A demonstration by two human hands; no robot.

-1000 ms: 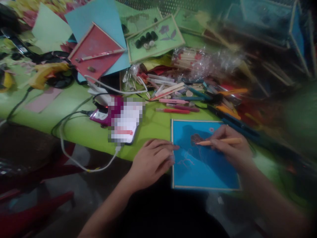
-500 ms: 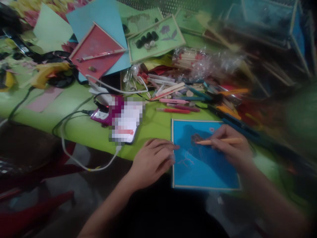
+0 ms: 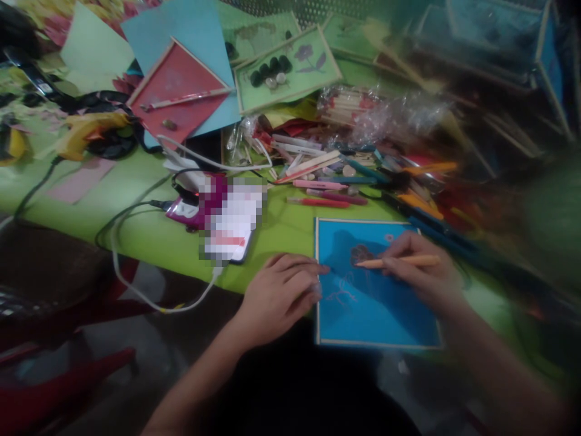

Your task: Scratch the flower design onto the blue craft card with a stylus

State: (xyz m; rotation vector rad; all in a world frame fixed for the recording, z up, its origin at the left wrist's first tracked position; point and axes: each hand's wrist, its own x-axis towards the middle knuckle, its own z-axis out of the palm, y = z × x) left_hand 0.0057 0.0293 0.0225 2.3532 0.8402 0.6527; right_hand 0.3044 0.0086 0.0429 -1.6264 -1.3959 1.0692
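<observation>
Blue and edged with pale strips, a flat board [image 3: 376,324] lies at the near edge of the green surface [image 3: 288,233], the centre of the clock for what follows. At nine o'clock the left hand [image 3: 281,293] lies palm down, its fingers loosely extended and close together, the tips touching the board's left rim. At three o'clock the right hand [image 3: 424,266] reaches over the right side, its fingers pinched narrow around an orange pen [image 3: 402,261] that slants across the board. The pen's tip meets the lower part of a dark flower drawing [image 3: 361,253]; thin pinkish leaf lines [image 3: 342,295] run toward eight o'clock.

Farther out, toward ten o'clock, a phone [image 3: 233,221], its screen pixelated, is plugged into a white cable [image 3: 179,310] and lies against a purple power strip [image 3: 184,212]. At eleven o'clock, near the board's top edge, rests a red pen [image 3: 322,202], with a pink pen [image 3: 318,184] beyond it, then wooden sticks [image 3: 311,166]. A dark blue tool [image 3: 447,229] stretches out at two o'clock, blurred.

Well beyond, a yellow tool [image 3: 75,136] and a framed red panel [image 3: 181,97] lie toward ten o'clock, a framed green panel [image 3: 295,82] bearing black stones [image 3: 272,68] at eleven, crumpled clear plastic [image 3: 394,115] at twelve, and blurred framed blue panels [image 3: 494,45] at one.
</observation>
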